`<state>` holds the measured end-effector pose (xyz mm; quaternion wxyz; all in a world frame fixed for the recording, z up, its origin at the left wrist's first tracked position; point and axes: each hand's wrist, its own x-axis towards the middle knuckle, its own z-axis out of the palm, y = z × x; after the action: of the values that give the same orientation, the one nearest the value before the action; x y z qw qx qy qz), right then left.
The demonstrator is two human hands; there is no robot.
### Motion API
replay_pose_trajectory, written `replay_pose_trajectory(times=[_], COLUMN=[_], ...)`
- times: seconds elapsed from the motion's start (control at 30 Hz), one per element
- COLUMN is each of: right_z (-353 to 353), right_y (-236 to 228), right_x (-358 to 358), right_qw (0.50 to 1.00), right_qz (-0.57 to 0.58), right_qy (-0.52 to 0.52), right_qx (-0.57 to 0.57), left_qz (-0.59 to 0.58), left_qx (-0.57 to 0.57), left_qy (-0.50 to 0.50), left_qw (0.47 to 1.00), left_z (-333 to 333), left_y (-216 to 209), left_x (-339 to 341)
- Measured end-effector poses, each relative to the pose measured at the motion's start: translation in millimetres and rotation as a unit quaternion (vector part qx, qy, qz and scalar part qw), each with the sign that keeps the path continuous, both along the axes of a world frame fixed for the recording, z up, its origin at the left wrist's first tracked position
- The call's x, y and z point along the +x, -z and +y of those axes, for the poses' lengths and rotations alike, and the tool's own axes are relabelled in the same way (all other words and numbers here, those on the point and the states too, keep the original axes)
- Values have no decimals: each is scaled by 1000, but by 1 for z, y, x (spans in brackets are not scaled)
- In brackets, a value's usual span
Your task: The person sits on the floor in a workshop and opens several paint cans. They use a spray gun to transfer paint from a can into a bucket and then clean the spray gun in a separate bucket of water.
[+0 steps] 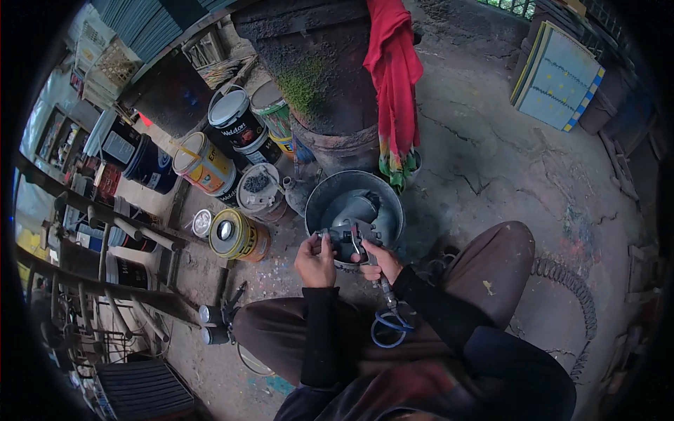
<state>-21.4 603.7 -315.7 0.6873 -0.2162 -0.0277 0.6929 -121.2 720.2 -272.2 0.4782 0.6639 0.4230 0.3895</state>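
A cracked, paint-spattered concrete floor (491,161) in a cluttered outdoor work corner fills the view, seen from above by a person crouching with knees apart. Nearest, a blue hose loop (388,330) hangs below the hands, between the knees. Just above it the right hand (380,262) is wrapped around the grip of a metal spray gun (349,238), fingers closed on the handle, while the left hand (316,259) pinches the front end of the same gun between thumb and fingertips; the exact part under those fingertips is too small to tell. The gun sits over the near rim of a grey metal bucket (317,198), so the step in hand looks like fiddling with or cleaning the gun's front end over the bucket. Any further turn there would call for a steady right-hand hold while the left fingers twist, keeping the piece above the bucket. To the left lie a yellow tin (237,235) on its side, and beyond it a row of paint cans (232,126). Farther off a red cloth (393,77) hangs over a dark drum (330,105), and blue-white tiles (558,77) lean at the far right.
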Motion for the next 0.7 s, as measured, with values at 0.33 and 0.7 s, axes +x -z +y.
replay_pose_trajectory(times=[0.33, 0.7], right_z=[-7, 73], right_y=[-4, 62], right_x=[-3, 31], right_qw=[987, 971], right_qz=[147, -141], right_qy=[39, 59], right_qx=[42, -182], left_qz=[30, 138], left_qx=[252, 88], left_qy=[-2, 58], left_qw=[967, 985], left_z=[-16, 3], left_y=[-22, 33], left_x=[24, 3])
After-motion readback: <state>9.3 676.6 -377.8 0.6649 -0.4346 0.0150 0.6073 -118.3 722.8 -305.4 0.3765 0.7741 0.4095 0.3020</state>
